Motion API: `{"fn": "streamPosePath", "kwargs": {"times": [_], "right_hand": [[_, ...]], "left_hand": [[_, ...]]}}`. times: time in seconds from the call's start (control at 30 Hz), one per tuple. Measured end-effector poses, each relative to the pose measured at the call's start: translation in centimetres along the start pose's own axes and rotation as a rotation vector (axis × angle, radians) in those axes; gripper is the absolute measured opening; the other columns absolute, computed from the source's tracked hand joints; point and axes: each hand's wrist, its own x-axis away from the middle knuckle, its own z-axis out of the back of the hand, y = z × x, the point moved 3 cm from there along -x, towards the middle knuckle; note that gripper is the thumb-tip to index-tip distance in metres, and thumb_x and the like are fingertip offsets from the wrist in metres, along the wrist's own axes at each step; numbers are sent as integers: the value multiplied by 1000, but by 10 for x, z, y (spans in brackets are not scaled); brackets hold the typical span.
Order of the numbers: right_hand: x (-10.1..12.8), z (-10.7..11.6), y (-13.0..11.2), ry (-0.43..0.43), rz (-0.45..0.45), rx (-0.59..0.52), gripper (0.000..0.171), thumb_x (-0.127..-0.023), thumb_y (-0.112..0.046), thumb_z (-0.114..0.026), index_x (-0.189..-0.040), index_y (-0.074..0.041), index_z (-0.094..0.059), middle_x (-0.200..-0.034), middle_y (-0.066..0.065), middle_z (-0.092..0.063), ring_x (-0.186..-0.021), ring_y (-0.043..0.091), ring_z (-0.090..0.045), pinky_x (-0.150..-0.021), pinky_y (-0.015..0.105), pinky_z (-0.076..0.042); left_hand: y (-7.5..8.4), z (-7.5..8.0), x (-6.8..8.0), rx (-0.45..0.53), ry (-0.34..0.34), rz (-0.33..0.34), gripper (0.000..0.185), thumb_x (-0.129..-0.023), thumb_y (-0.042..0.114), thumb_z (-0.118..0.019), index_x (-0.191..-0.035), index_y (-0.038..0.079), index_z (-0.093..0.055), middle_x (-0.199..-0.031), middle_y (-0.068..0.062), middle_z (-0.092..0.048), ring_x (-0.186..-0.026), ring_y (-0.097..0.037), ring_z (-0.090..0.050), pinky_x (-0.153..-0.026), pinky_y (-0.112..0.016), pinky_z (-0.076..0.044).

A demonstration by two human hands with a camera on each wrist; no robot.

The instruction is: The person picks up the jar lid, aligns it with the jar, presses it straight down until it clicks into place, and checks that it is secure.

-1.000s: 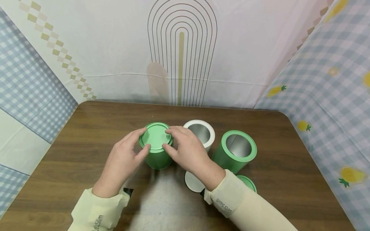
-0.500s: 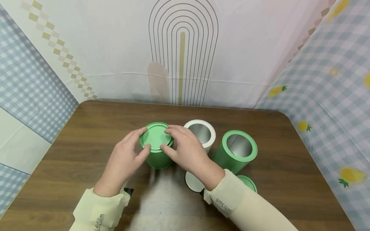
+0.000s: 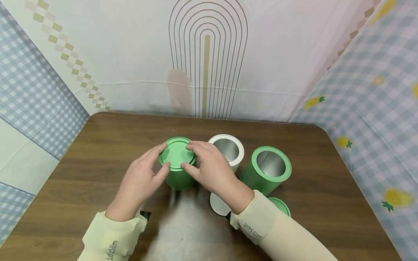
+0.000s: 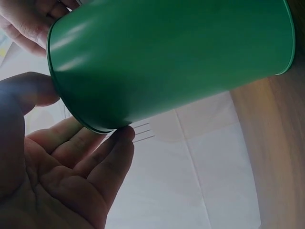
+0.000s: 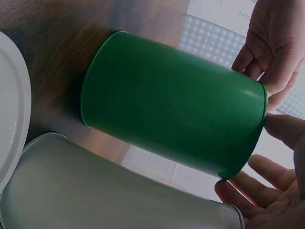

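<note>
Green canister point(image 3: 180, 180) | smooth, glossy cylinder | flat, round lid point(image 3: 177, 154) | hands point(image 3: 139, 178) point(image 3: 213, 170) holding it around top

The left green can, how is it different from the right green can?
The left green can has a green lid over its top, while the right green can is open, so its silvery inside shows.

The left hand and right hand touch the left green can near its top; neither hand's fingers are on the right green can.

Both are round, green and tall.
</note>
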Motion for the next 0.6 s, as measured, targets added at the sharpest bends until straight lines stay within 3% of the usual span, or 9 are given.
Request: {"fn": "streamPosePath", "kwargs": {"times": [0.17, 0.43, 0.6], "right_hand": [[-3, 3, -3, -34, -10, 7, 47, -89, -34, -77, -127, -9, -66, -134, 4, -63, -126, 22, -57, -106, 37, -47], [-14, 7, -8, -137, -98, 15, 49, -86, -34, -80, -130, -16, -66, -119, 0, -63, -106, 16, -60, -87, 32, -52], [-15, 9, -8, -155, -119, 15, 51, -87, -34, -79, -132, -16, -64, -121, 0, -62, -109, 17, -59, -90, 34, -52]], "left_hand": [[3, 2, -1, -16, -22, 17, 50, -97, 20, -61, -143, 4, -53, -143, -14, -57, -121, -34, -61, -95, -54, -52], [7, 3, -3, -28, -36, 43, 50, -96, 20, -61, -142, 3, -53, -142, -14, -57, -116, -34, -63, -93, -53, -52], [8, 2, -3, -12, -29, 42, 49, -97, 19, -60, -143, 3, -53, -142, -14, -57, -113, -34, -63, -92, -52, -53]]}}
